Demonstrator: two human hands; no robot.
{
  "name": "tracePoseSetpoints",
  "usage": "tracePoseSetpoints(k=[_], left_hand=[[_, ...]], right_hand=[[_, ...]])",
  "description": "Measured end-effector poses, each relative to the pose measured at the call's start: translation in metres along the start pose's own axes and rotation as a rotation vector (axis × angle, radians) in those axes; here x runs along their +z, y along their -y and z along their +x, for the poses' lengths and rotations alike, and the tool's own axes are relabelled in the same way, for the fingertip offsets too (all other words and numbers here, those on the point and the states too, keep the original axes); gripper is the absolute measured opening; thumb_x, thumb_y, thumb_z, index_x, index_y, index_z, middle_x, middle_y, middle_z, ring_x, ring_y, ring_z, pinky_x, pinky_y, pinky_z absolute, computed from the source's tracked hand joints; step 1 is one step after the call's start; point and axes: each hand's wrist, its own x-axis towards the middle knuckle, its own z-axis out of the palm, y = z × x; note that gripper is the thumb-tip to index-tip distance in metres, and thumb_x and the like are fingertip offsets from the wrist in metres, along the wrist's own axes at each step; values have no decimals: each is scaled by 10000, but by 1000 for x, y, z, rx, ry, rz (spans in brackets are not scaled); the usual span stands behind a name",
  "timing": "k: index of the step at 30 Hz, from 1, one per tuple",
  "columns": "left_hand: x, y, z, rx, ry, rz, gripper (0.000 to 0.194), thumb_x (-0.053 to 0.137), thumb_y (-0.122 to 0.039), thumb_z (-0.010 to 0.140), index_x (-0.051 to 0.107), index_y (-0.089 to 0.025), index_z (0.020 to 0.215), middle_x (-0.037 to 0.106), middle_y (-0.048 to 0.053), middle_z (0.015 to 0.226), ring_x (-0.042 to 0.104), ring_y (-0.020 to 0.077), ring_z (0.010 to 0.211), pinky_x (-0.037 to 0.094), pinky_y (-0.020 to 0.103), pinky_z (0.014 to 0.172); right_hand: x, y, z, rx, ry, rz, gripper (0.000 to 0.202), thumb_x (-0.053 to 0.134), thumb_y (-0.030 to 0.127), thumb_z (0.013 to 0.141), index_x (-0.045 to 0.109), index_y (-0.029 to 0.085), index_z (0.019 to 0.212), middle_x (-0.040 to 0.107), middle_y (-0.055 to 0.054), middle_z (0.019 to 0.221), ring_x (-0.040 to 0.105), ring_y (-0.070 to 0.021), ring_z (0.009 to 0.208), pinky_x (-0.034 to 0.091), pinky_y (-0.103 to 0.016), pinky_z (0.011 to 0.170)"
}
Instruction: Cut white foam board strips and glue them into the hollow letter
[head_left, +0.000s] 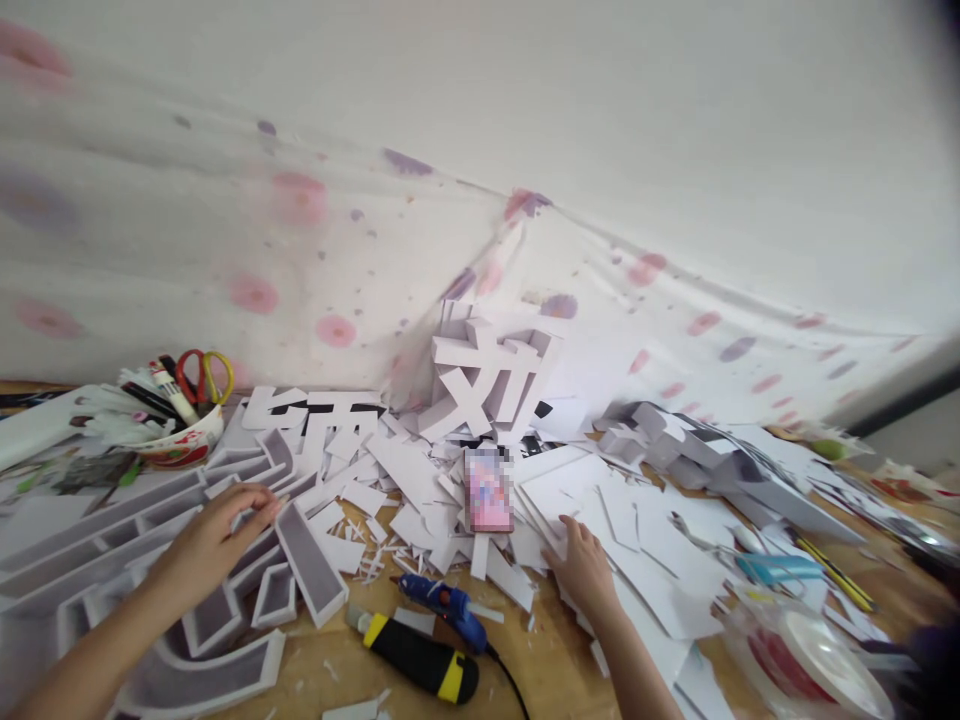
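Observation:
My left hand [229, 525] is over a large white hollow letter form [307, 565] with upright walls. Its thumb and fingertips are pinched together near the form's top edge; a tiny pale bit may be between them, too small to name. On the right, my right hand [583, 562] rests with fingers apart on the edge of white foam-board sheets [660, 570]. Between the hands lie a blue hot glue gun [442, 605] with a black cord and a black-and-yellow utility knife [420, 655]. Beyond them is a phone [489, 492] with a blurred-out screen.
A finished-looking white 3D character [487, 375] leans at the back. White offcuts [409, 470] litter the wooden table [555, 660]. At the left stands a bowl [180, 445] of pens and scissors [202, 375]. A tape-like roll [817, 655] and a yellow-black pencil-like stick [836, 575] lie right.

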Motion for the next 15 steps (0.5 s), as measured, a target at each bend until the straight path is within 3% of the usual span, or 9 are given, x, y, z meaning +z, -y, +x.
tracePoseSetpoints(k=[4,9,15], left_hand=[[1,-6,0,-27,-3,7,345,480,-552,770,579,-223,792,631,12,854,581,201,872,460,262,747],[-1,-8,-1,-5,-2,28,327,492,-535,769,579,-223,814,632,14,865,582,207,877,456,263,713],[-1,-12,-3,-27,4,33,316,498,-529,770,571,-234,853,623,15,923,570,213,913,437,231,610]], right_hand=[[1,-10,-9,1,62,-109,543,477,242,820,378,70,1325,473,-150,1336,410,-268,1250,310,-345,1019],[-15,-1,-11,14,92,-120,482,402,200,853,387,127,1329,555,-119,1257,552,-236,1106,426,-324,880],[-37,5,-12,1,-75,-160,345,353,219,908,528,205,1206,581,-72,1244,585,-209,1047,457,-287,792]])
